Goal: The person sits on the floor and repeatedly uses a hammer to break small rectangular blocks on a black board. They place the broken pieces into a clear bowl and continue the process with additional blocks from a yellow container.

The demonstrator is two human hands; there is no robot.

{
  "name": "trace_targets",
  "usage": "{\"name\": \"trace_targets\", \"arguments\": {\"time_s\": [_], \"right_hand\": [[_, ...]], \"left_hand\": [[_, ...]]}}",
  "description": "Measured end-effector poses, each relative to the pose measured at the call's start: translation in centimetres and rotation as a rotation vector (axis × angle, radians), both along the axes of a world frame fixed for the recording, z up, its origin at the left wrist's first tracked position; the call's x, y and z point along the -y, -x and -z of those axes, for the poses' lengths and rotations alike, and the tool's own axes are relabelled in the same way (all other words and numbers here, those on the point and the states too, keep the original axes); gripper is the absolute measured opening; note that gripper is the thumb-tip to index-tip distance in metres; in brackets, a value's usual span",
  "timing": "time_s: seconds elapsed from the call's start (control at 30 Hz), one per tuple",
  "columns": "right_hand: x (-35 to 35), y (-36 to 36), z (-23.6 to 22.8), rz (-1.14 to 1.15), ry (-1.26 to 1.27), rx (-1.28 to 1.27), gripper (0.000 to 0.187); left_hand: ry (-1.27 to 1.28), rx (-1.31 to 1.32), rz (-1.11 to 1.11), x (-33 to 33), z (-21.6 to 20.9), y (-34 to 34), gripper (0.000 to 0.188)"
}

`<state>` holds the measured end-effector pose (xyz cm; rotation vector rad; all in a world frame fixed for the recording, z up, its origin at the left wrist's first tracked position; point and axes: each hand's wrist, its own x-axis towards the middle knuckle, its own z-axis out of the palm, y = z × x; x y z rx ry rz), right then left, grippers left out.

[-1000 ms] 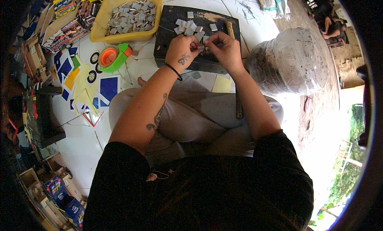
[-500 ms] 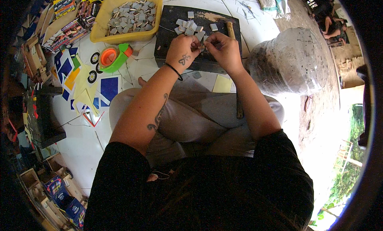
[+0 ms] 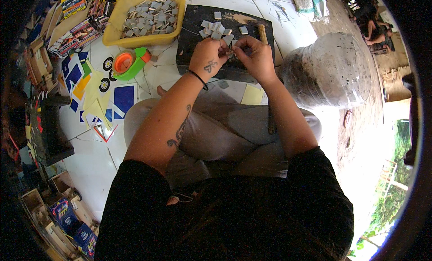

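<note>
My left hand [image 3: 209, 57] and my right hand [image 3: 257, 58] meet above the near part of a black block [image 3: 191, 18]. Both are closed, thumbs and fingers pinched together at the tips. Something small sits between them, mostly covered by the fingers, and I cannot make out its kind. Just beyond my fingertips lies a loose pile of small grey-faced square pieces [image 3: 216, 30] with wood-coloured edges. Two single squares lie apart from it, one behind [image 3: 218, 15] and one to the right [image 3: 244, 30]. A hammer [image 3: 262, 33] rests along the block's right side, its shaft partly behind my right hand.
A yellow tub [image 3: 110, 31] full of similar squares stands left of the block. Nearby are a green and orange tape dispenser [image 3: 130, 65], black wheels [image 3: 108, 64] and sticker sheets [image 3: 123, 96]. A large plastic-wrapped bundle [image 3: 324, 72] stands at right. Nails [image 3: 280, 11] lie at the back.
The view has shifted very slightly. Both hands keep nearly the same place, and the fingertips have altered a little around the small thing between them.
</note>
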<state>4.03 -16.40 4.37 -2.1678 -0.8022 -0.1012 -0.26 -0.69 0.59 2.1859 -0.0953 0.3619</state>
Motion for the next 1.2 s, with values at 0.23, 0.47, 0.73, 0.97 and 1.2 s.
{"name": "trace_targets", "arguments": {"time_s": [0.23,0.47,0.73,0.97,1.2], "right_hand": [[-0.1,-0.2,0.1,-0.068,0.003,0.114,0.009],[0.5,0.4,-1.0,0.057,0.191,0.211,0.029],[7.6,5.1,-0.5,0.432,0.611,-0.198,0.053],[10.3,8.4,-3.6,0.235,-0.210,-0.569,0.036],[11.2,14.6,-6.7,0.220,0.251,-0.132,0.045]], "left_hand": [[-0.003,0.020,0.013,0.0,0.1,0.0,0.018],[0.045,0.181,-0.008,0.5,0.2,0.1,0.013],[0.051,0.142,0.005,0.8,-0.1,0.3,0.011],[0.051,0.211,0.001,0.8,0.5,0.2,0.011],[0.056,0.185,-0.009,1.1,0.7,0.2,0.012]]}}
